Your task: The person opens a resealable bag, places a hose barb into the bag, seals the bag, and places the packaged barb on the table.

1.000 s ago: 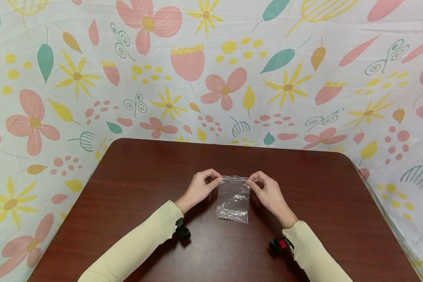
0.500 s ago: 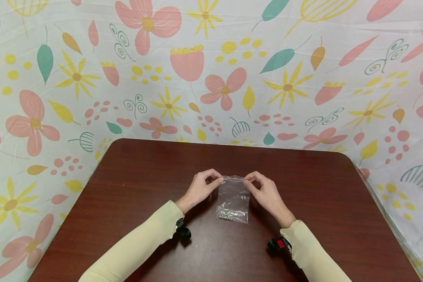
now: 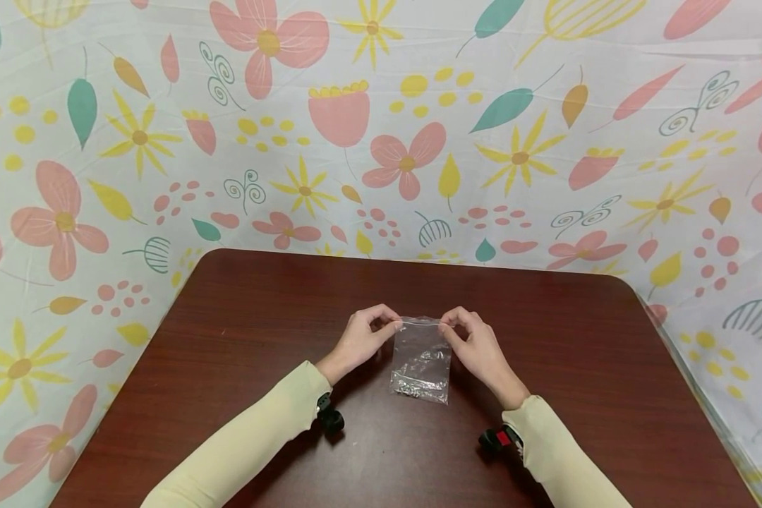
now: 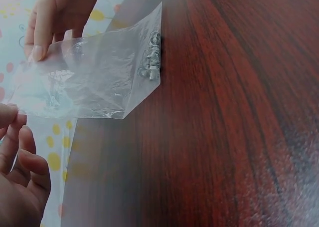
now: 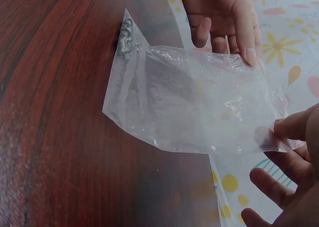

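Note:
A clear zip-top plastic bag (image 3: 421,360) hangs upright between both hands over the table. Small silvery metal pieces (image 4: 152,62) are gathered along its bottom edge; they look like little screws or nuts, too small to tell. My left hand (image 3: 363,336) pinches the bag's upper left corner between thumb and forefinger. At the upper right corner my right hand (image 3: 479,346) pinches the top strip the same way, its other fingers loosely bent in the right wrist view. The bag's lower end meets the wood in both wrist views.
The dark reddish-brown wooden table (image 3: 260,303) has rounded far corners. Behind it hangs a white cloth (image 3: 381,183) printed with flowers and leaves. A black wrist camera (image 3: 331,421) sits on the left wrist, another wrist camera (image 3: 497,440) on the right.
My right hand has shifted slightly left along the bag's top edge, its thumb now farther in over the strip. The left hand and the bag have stayed almost still.

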A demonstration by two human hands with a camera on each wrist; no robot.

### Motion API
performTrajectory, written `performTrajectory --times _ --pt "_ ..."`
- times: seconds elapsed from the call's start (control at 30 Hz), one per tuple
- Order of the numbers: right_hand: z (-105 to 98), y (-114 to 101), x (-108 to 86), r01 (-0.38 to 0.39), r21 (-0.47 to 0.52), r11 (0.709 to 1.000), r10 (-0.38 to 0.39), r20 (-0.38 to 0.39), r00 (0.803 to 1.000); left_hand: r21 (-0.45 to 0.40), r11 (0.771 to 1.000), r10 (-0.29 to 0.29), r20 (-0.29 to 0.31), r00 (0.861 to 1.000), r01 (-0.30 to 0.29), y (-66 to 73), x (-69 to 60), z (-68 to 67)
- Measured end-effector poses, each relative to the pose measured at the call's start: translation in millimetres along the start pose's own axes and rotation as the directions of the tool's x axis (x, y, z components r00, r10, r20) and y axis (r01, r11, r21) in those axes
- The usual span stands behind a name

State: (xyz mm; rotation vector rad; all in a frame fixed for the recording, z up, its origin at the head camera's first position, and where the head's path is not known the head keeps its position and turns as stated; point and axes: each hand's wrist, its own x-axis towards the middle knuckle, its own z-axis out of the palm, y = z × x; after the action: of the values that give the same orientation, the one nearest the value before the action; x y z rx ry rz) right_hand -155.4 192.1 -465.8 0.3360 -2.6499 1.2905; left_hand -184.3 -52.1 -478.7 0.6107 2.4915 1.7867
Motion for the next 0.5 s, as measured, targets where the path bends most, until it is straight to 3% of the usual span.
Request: performTrajectory --times 0.5 --pt "3.0 -3.8 1.3 -0.036 -0.016 0.999 0.037 0.017 0.999 -0.004 1.0 0.009 0.002 1.0 -0.009 -1.8 0.3 2.0"
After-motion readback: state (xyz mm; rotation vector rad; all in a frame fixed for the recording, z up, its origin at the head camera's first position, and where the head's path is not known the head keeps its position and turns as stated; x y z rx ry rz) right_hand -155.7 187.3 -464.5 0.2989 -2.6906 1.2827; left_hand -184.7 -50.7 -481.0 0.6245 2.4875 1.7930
